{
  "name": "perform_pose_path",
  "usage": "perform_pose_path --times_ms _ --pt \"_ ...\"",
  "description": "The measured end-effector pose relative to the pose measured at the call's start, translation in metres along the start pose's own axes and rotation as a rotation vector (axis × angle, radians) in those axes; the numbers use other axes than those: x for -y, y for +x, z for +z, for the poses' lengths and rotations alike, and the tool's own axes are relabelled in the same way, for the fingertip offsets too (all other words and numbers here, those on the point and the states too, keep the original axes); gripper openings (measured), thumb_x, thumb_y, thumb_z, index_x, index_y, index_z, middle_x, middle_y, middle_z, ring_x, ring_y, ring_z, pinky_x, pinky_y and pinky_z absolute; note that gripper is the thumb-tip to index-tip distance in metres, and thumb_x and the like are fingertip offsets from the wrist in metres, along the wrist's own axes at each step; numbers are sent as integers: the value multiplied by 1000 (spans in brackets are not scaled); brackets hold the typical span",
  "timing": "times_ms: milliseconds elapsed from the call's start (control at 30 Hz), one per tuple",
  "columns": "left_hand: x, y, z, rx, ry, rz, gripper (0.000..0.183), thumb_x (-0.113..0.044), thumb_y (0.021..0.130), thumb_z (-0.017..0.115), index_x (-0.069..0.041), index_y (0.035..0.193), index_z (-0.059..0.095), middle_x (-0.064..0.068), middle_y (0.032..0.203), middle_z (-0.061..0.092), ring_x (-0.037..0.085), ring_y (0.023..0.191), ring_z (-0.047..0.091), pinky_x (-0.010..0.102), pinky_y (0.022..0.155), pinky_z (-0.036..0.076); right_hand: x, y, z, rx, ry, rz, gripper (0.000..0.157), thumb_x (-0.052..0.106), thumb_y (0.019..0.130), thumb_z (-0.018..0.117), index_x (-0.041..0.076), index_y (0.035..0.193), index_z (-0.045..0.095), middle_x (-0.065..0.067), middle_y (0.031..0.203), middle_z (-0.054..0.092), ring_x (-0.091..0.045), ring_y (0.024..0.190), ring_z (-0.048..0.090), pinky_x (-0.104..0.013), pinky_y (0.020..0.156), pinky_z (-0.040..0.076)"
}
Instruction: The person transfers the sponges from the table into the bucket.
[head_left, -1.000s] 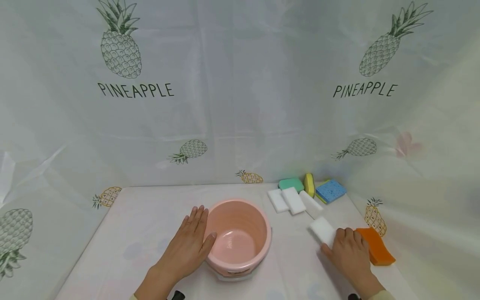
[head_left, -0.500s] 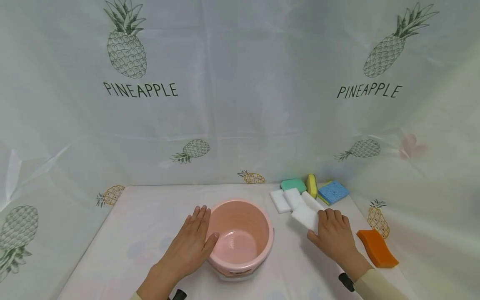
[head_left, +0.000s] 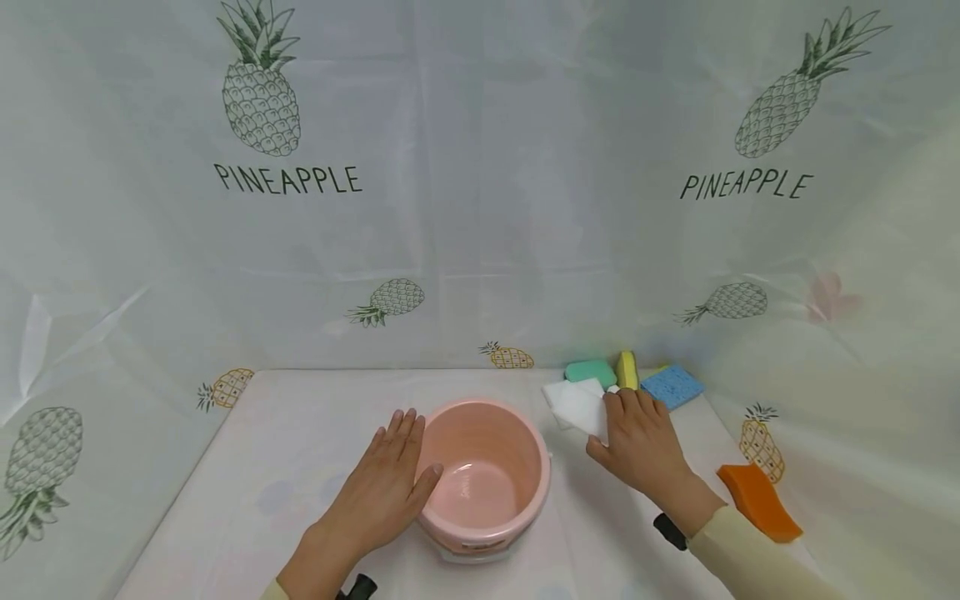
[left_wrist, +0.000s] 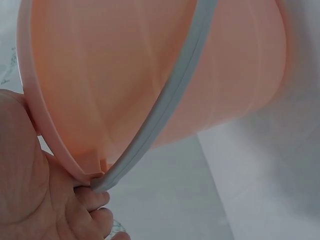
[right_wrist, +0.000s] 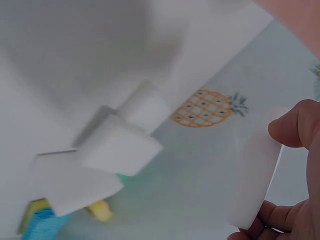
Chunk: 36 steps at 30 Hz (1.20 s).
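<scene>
A round pink bucket [head_left: 487, 437] stands upright in the head view, its grey handle [left_wrist: 160, 107] lowered along the outside in the left wrist view. My left hand [head_left: 378, 487] lies with straight fingers against the bucket's left rim, thumb over the edge. Between thumb and fingers, my right hand [head_left: 641, 442] pinches a white sponge [right_wrist: 255, 180] by its edges. That sponge overlaps the other white blocks in the head view. Three of those white sponges [right_wrist: 120, 145] lie close together below it in the right wrist view.
Along the back right sit a green sponge [head_left: 590, 372], a yellow sponge [head_left: 626, 371] and a blue sponge [head_left: 672, 387]. An orange sponge [head_left: 759, 504] lies near the table's right edge. Behind the table hangs a pineapple-print sheet [head_left: 487, 208].
The right hand has carried the white sponge up and left, away from the orange sponge toward the bucket's right side. My left hand stays on the bucket; the head view has shifted slightly.
</scene>
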<state>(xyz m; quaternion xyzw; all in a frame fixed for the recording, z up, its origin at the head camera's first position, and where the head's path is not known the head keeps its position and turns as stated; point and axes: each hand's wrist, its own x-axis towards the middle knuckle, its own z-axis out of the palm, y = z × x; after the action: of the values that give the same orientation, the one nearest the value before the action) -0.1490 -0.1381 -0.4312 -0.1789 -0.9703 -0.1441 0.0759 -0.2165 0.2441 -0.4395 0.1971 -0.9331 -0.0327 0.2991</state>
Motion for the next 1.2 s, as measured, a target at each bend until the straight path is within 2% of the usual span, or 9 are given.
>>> perform_pose_path --times_ms 167,300,433,533,700,933,1200 --pt "0 2 -1 4 14 0 73 -53 102 37 0 153 27 17 161 22 32 150 17 53 120 21 14 25 -18 -56 45 -44 50 39 72 67 0 100 55 -14 88 56 -29 77 47 -39 63 38" --pt "0 3 -3 12 16 -3 74 -53 102 36 0 152 28 18 160 23 32 150 16 53 120 21 33 45 -35 -58 119 -85 51 39 73 68 1 105 57 -13 95 58 -31 86 50 -43 72 41" --pt "0 3 -3 17 15 -4 74 -53 102 35 0 153 27 18 160 22 32 150 16 53 120 21 54 59 -46 -9 195 -152 53 42 75 69 4 109 58 -9 104 57 -28 97 51 -44 83 42" --pt "0 4 -2 21 17 -3 75 -54 102 34 0 153 26 18 161 21 32 151 16 52 120 20 69 66 -50 43 242 -211 53 45 76 67 7 111 59 -5 107 56 -24 100 48 -40 87 41" --pt "-1 5 0 16 22 1 74 -53 102 35 -1 153 25 17 161 20 31 151 15 52 120 21 87 70 -47 110 265 -312 53 48 75 65 11 112 62 0 106 55 -18 96 45 -34 83 40" --pt "-2 5 -1 22 10 -12 73 -52 102 36 -2 154 24 15 162 20 29 151 12 51 121 20 101 68 -37 245 229 -411 53 54 78 65 16 114 60 3 107 55 -15 96 44 -33 86 40" --pt "-2 5 -1 35 1 -21 74 -52 102 35 -1 154 23 15 162 19 30 151 14 52 121 20 113 68 -27 267 185 -495 52 55 76 64 18 111 61 4 104 56 -15 94 48 -33 84 41"
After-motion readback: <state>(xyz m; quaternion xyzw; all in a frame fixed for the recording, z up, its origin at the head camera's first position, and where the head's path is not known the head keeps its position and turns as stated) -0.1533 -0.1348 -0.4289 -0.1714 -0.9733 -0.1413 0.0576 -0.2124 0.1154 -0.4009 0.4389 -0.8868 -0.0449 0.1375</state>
